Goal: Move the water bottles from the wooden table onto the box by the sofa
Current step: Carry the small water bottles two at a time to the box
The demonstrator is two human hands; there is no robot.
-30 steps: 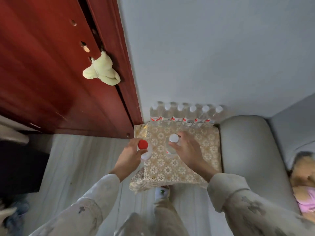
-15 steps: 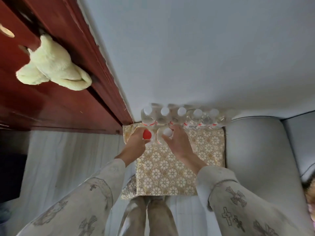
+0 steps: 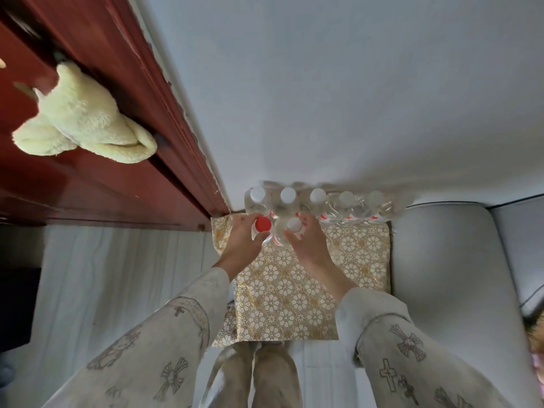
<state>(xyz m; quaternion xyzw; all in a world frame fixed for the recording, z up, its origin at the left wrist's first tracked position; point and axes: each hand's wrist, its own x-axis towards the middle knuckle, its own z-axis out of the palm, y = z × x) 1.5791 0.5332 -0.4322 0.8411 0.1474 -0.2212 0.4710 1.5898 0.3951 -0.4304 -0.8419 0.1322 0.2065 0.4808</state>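
Both hands down at the box's [image 3: 297,290] back-left corner. My left hand [image 3: 240,245] is wrapped around the red-capped bottle [image 3: 263,224], my right hand [image 3: 309,245] around the white-capped bottle [image 3: 293,224]; both bottles upright, bases at or just above the box top, can't tell if they've touched down. They sit just in front of the row of bottles [image 3: 316,201] lined along the back edge against the wall [image 3: 323,98].

Handling, my read: clear thin plastic, full-looking, so some weight and a stiff enough body, but smooth and a bit slick. Grip mid-body below the shoulder, not by the cap. Tall and narrow, so tippy; a bump into the back row could knock several over.

Box top is covered in glossy gold floral wrap, flat, slightly crinkled at the left edge, probably slippery under a bottle base. Sofa arm [image 3: 441,275] is just beside the box's right edge, grey, padded, rounded. Red wooden door [image 3: 103,178] to the left, with a fuzzy pale plush toy [image 3: 79,119] hanging on it.
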